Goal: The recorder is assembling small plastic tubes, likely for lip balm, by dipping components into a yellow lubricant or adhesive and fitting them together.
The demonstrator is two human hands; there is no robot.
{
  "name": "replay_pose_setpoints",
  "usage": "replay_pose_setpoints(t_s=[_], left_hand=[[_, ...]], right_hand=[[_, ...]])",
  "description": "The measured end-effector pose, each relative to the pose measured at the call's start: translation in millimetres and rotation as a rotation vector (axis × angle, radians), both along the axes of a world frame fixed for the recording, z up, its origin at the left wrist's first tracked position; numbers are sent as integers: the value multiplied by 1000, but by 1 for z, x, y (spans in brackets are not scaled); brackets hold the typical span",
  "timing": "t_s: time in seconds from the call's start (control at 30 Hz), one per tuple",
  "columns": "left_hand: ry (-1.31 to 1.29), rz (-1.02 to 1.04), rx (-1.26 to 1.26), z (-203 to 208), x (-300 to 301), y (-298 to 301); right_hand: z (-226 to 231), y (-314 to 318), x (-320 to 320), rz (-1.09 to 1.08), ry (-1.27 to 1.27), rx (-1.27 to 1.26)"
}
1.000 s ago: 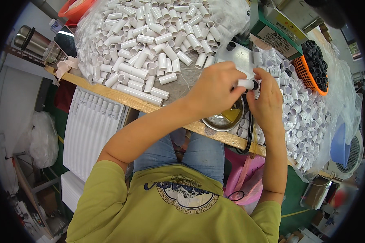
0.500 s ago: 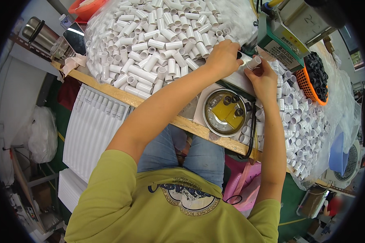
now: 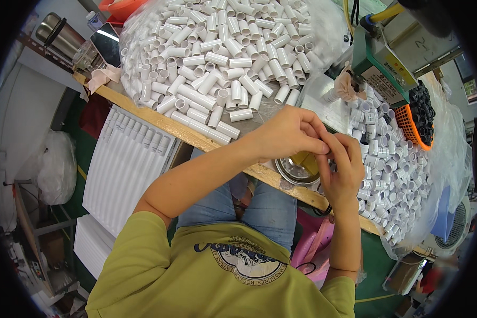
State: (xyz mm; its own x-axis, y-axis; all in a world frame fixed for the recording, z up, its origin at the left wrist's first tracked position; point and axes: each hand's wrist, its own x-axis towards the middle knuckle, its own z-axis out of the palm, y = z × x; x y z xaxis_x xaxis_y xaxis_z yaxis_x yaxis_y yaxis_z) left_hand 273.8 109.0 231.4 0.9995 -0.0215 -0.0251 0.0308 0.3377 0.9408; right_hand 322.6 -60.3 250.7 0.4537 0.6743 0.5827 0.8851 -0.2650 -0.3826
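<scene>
Over the metal bowl [image 3: 294, 179], my left hand [image 3: 294, 132] and my right hand [image 3: 344, 167] meet with thumbs and fingertips pinched together. Whatever lies between the fingertips is too small and covered to make out. The bowl is partly hidden beneath the hands; yellow pieces [image 3: 309, 163] show inside it. Beyond my hands, a white tube [image 3: 330, 96] sits by a pinkish cloth [image 3: 350, 87] on a metal plate. A big heap of plain white tubes [image 3: 222, 53] spreads to the far left of my hands. Short white tubes with print [image 3: 392, 164] are heaped to the right.
A green machine box [image 3: 379, 74] stands at the back right, next to an orange basket [image 3: 408, 126] of black parts. Along the front runs a wooden table edge [image 3: 159, 117]. Ridged white trays [image 3: 130, 175] stand left; a phone [image 3: 106, 45] and steel flask [image 3: 61, 34] lie beyond.
Both hands have come back from the machine box toward me and now meet over the bowl. The white tube is gone from my right hand's fingers. The view has shifted slightly.
</scene>
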Motion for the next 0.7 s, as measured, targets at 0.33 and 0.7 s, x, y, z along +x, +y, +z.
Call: replay_pose_setpoints(t_s=[0.33, 0.7], left_hand=[[-116, 365, 652, -12, 54, 34], [-650, 157, 1595, -17, 179, 62]], right_hand=[[-3, -28, 69, -102, 1148, 335], [-10, 6, 123, -165, 582, 57]])
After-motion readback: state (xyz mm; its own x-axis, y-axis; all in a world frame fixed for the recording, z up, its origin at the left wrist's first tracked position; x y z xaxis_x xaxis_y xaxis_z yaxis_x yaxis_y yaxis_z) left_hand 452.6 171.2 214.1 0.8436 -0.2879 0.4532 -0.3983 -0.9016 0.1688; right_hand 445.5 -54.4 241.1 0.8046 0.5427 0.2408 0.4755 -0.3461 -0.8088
